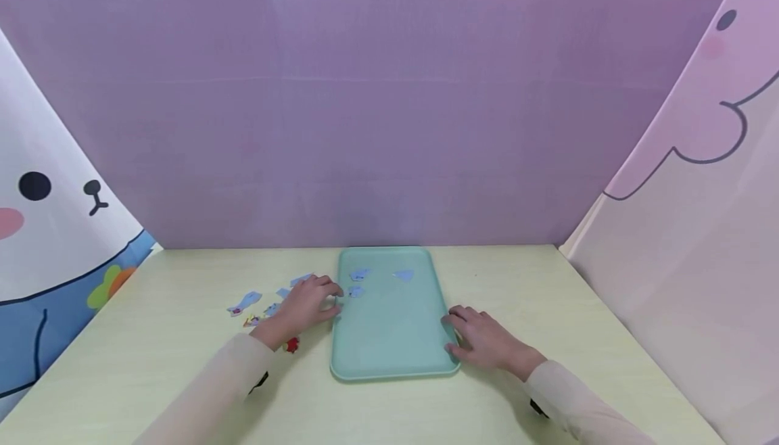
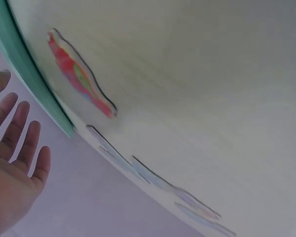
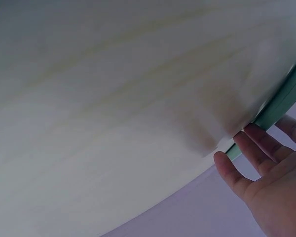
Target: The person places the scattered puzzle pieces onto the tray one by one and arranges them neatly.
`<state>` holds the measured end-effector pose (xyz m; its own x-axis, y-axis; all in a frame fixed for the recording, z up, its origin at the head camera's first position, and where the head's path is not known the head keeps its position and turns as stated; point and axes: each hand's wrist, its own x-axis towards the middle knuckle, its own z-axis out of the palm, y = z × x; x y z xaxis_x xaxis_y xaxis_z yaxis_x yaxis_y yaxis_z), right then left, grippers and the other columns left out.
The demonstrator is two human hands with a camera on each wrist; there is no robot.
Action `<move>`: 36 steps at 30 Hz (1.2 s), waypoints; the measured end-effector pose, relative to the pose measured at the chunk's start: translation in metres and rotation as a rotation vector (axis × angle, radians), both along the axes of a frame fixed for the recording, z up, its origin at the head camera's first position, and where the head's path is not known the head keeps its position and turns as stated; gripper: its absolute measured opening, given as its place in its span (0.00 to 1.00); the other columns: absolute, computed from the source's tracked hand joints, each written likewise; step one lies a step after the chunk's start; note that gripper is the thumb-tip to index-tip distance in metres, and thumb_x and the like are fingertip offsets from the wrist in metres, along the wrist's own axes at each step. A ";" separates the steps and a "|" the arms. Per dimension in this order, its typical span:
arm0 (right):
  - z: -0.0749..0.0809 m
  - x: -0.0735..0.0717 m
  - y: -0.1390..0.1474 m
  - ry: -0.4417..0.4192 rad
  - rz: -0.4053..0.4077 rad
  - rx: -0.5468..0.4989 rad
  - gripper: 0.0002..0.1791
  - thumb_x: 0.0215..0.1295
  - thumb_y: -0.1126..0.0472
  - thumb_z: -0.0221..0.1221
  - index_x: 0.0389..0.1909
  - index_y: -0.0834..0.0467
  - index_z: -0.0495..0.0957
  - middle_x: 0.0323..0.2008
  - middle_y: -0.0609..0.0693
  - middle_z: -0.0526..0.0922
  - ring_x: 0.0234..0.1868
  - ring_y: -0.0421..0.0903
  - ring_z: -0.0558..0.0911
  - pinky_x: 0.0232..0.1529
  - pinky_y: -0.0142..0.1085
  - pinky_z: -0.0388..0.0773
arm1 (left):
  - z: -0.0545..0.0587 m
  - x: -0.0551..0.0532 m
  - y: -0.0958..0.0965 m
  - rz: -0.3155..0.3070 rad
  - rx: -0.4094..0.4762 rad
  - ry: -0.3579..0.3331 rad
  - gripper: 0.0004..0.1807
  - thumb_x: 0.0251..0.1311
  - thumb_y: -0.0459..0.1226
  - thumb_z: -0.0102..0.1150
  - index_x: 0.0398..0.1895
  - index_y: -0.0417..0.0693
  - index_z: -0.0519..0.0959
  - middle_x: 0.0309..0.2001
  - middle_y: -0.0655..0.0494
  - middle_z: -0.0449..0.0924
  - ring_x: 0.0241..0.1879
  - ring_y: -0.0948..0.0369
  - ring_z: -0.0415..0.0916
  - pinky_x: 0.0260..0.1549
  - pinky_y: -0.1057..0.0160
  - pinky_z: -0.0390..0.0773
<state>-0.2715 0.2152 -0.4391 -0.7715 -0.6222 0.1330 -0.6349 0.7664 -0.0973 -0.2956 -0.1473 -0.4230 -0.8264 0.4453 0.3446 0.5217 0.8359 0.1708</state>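
Note:
A mint-green tray (image 1: 395, 337) lies on the table with several small blue paper pieces (image 1: 403, 274) in its far part. At the tray's left edge is my left hand (image 1: 309, 304), its fingers loosely bent and parted. In the left wrist view, that hand (image 2: 15, 163) holds nothing; whether it touches the rim is hard to tell. My right hand (image 1: 483, 338) rests at the tray's right edge. Its fingertips (image 3: 242, 136) meet the green rim (image 3: 281, 101) in the right wrist view, without curling round it.
Left of the tray, several loose cut-outs lie on the pale table (image 1: 535, 283), among them a long blue one (image 1: 246, 301) and a red one (image 1: 292, 345). My left forearm passes over this area. A purple backdrop (image 1: 389, 107) rises behind the table, with printed curtains at both sides.

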 end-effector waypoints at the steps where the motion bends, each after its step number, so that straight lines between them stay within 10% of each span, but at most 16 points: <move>1: 0.000 0.000 0.000 -0.001 0.000 0.000 0.27 0.59 0.46 0.56 0.55 0.57 0.70 0.53 0.52 0.71 0.53 0.49 0.72 0.47 0.46 0.72 | 0.000 0.002 -0.002 -0.006 0.008 -0.001 0.12 0.50 0.42 0.65 0.38 0.50 0.81 0.39 0.57 0.79 0.42 0.54 0.74 0.44 0.47 0.72; 36: 0.003 0.004 0.000 0.000 0.011 -0.012 0.26 0.60 0.48 0.56 0.55 0.58 0.71 0.53 0.54 0.72 0.52 0.50 0.72 0.46 0.47 0.72 | -0.003 0.050 -0.070 -0.050 -0.061 -0.057 0.16 0.42 0.45 0.69 0.36 0.53 0.81 0.35 0.64 0.80 0.37 0.59 0.74 0.35 0.56 0.71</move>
